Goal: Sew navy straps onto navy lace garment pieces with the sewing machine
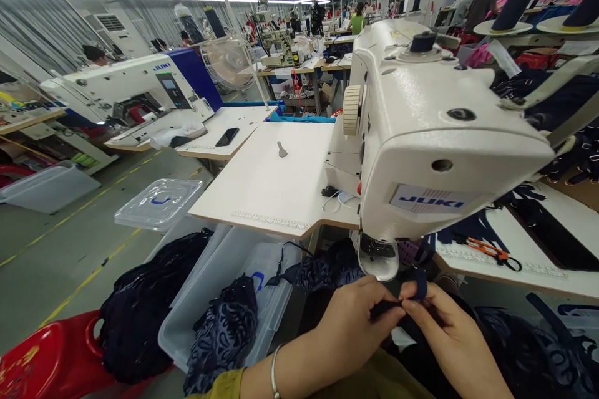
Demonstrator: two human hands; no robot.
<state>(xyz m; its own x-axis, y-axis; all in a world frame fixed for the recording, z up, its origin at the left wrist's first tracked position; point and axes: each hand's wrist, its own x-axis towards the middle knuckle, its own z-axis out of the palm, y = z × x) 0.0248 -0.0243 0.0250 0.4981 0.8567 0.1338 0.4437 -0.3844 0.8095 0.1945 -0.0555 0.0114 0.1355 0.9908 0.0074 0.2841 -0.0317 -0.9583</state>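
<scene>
Just below the sewing machine's needle end, my left hand (344, 315) pinches a narrow navy fabric strap (384, 308). My right hand (444, 321) grips the same strap close by, and a small loop of it stands up above the fingers. The fingertips of both hands nearly meet. Above them hangs the white JUKI sewing machine (435, 156) with its rounded metal bed end (380, 259). Dark patterned bra pieces (322, 268) lie just left of the machine bed. Where the rest of the strap runs is hidden by my hands and the dark cloth.
Left, a clear plastic bin (187, 330) holds navy lace pieces, beside a red stool (51, 349) with dark garments. The white table (276, 181) carries a small grey metal piece (281, 149). Orange-handled scissors (489, 249) and a black phone-like slab (552, 234) lie right.
</scene>
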